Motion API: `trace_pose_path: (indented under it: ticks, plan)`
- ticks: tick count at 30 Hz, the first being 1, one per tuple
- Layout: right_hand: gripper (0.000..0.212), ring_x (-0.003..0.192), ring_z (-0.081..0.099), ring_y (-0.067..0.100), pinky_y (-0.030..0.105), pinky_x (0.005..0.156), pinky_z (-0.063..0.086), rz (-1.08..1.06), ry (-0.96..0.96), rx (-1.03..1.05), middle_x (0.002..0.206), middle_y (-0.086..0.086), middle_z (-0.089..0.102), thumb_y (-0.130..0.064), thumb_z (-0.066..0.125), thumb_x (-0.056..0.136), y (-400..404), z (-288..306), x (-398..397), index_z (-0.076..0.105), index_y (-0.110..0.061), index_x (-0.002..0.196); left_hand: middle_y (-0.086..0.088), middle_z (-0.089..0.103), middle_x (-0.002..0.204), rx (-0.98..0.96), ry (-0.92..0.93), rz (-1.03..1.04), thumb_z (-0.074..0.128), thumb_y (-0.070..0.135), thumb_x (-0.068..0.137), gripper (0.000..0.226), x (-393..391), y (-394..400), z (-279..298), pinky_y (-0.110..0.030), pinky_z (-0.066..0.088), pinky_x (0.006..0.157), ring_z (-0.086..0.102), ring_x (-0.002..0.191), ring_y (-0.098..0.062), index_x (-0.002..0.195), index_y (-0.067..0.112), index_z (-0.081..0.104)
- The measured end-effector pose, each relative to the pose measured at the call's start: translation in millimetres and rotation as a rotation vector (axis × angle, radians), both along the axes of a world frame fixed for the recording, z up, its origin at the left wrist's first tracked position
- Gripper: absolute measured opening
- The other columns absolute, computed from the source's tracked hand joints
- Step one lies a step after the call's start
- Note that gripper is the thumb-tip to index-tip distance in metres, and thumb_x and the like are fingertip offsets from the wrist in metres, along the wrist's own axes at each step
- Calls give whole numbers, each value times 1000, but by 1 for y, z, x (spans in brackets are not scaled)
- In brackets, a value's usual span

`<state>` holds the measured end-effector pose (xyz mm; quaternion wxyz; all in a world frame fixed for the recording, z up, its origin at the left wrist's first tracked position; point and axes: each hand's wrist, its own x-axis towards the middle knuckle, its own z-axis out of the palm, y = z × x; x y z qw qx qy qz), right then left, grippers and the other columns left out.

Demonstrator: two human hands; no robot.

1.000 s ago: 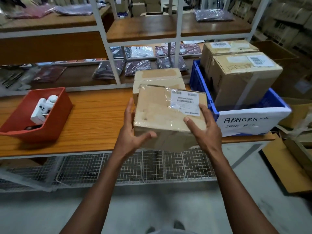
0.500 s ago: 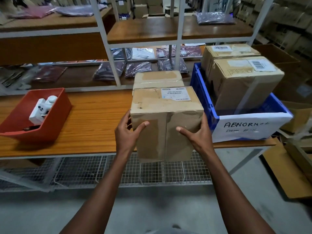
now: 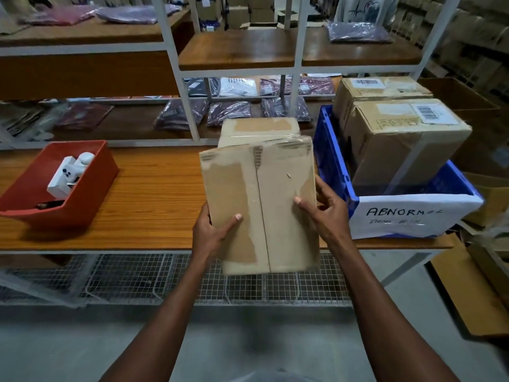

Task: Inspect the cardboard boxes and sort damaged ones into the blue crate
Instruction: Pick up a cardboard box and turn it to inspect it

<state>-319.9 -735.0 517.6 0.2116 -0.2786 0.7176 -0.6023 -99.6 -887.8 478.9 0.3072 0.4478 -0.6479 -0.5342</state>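
The cardboard box (image 3: 260, 205) is held up in the air in front of the wooden table (image 3: 154, 188), tipped so that its taped seam face looks at the camera; I judge this is to check that face for damage. The left hand (image 3: 212, 234) grips the lower left edge, with the thumb pressed on the front face. The right hand (image 3: 322, 213) grips the right edge a little higher, also with the thumb on the front. Both hands stay at the sides, so the seam between them is free to see. Just right of the grip stands the blue crate (image 3: 334, 172), which carries two boxes. Behind the held box, another box (image 3: 259, 130) waits on the table.
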Motion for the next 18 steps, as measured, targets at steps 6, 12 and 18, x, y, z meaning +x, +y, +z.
trace_pose_path:
  ticks: [6,12,18]
  plan:
    - [111,144,48,19,51,114,46,161,-87,1,166,-7,38,-58,90,73,5,-1,11,16,-67,155,4,74,120,103,124,-2,83,61,79,64,-6,5,8,-52,63,91,73,109,-21,134,37,61]
    - [88,130,62,17,54,110,51,93,-175,-4,147,-11,59,-47,84,85,8,-19,3,34,-47,157,5,62,139,113,104,-258,91,44,75,103,9,-6,17,-34,62,91,65,125,-20,161,42,33]
    - [83,117,65,23,54,105,54,38,-302,141,134,-3,60,-51,84,83,2,-26,-6,31,-34,146,18,30,159,203,118,-451,86,19,79,124,17,-4,12,-25,55,96,52,129,-1,164,54,3]
